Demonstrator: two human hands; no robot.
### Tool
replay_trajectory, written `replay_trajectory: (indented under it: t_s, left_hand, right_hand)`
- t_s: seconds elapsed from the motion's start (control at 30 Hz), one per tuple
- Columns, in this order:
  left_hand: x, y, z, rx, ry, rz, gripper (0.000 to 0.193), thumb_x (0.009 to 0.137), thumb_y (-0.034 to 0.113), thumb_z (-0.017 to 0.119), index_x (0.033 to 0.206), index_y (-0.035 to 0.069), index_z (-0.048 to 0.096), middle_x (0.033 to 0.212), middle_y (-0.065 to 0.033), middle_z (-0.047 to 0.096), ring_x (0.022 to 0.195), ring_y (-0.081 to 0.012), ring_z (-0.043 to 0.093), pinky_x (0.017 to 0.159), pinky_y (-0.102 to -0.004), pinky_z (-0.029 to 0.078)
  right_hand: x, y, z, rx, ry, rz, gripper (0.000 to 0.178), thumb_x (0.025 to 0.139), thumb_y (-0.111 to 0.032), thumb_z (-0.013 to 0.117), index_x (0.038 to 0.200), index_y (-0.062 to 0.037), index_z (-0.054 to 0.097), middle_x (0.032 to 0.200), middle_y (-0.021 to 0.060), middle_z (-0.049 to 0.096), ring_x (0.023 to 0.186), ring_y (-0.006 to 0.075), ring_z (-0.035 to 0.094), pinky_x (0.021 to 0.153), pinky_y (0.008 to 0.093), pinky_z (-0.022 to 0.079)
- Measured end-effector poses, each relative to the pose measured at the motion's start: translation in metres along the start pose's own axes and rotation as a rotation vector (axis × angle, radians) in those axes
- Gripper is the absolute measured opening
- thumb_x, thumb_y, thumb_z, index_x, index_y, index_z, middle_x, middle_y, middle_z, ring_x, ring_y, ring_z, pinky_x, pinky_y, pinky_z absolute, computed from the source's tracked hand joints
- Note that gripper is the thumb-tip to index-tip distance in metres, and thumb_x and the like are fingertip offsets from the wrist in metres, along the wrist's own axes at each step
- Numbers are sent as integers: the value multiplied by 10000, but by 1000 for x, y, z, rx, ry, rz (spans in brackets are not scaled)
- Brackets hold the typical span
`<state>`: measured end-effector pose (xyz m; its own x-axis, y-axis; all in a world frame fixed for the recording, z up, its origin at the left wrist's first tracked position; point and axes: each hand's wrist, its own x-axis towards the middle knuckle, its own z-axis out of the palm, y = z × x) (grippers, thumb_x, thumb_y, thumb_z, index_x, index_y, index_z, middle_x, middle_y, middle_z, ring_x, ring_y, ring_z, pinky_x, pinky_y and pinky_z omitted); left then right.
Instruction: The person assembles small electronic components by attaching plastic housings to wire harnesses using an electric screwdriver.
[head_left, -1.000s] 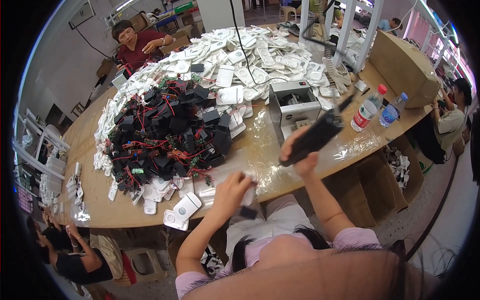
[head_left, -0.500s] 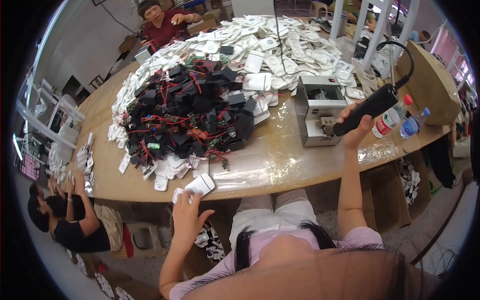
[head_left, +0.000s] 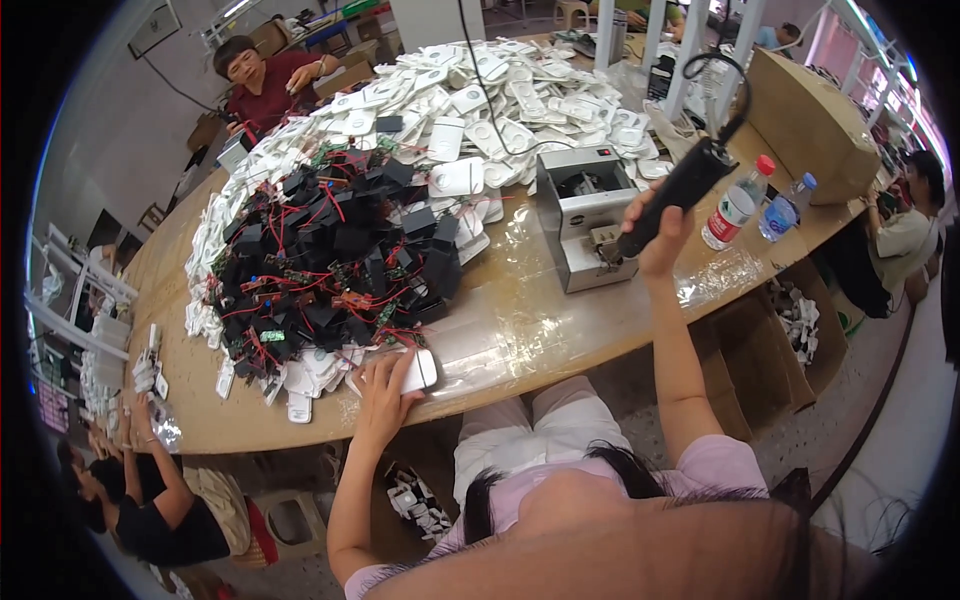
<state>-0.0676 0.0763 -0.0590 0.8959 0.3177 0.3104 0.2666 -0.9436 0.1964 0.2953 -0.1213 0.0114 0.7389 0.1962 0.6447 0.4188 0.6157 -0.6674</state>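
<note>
My left hand (head_left: 382,400) is at the table's near edge, its fingers and thumb closed around a white plastic casing (head_left: 420,372) with a rounded end and a dark line across it. The hand covers the casing's left part. Raised on the right, my right hand (head_left: 660,232) grips a black corded electric screwdriver (head_left: 680,195), slanting down to the left. Its lower end is close to a grey metal box-shaped machine (head_left: 586,215) that looks like a screw feeder; I cannot make out the bit. Black box-shaped parts with red wires and circuit boards (head_left: 340,240) lie heaped beyond my left hand.
White casings (head_left: 500,85) pile up across the far table (head_left: 490,345). Two bottles (head_left: 735,205) and a cardboard box (head_left: 815,120) stand at right. Open cartons (head_left: 750,370) sit below the edge. One person (head_left: 270,85) works opposite, another (head_left: 170,490) at left.
My view has shifted, moving the scene in the picture. My left thumb, spread away before, now closes in against the white casing. My right hand keeps its grip on the electric screwdriver.
</note>
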Motion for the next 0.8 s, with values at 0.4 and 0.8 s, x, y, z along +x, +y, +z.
replay_trajectory:
  t_s: [0.4, 0.8]
  left_hand:
    - [68, 94, 14, -1547, 23, -377, 353, 1000, 317, 318, 1202, 29, 340, 1035, -149, 597, 902, -199, 611, 798, -323, 486]
    - [85, 105, 54, -686, 153, -309, 453, 821, 69, 580, 1254, 52, 448, 958, -174, 542, 844, -315, 566, 721, -376, 455]
  right_hand:
    - [3, 4, 7, -77, -43, 0, 577, 856, -535, 520, 1034, 0, 401, 667, 81, 496, 538, 137, 497, 485, 243, 427]
    - [2, 8, 25, -260, 7, 21, 388, 870, -277, 599, 1073, 23, 460, 618, 26, 528, 482, 76, 497, 445, 215, 410]
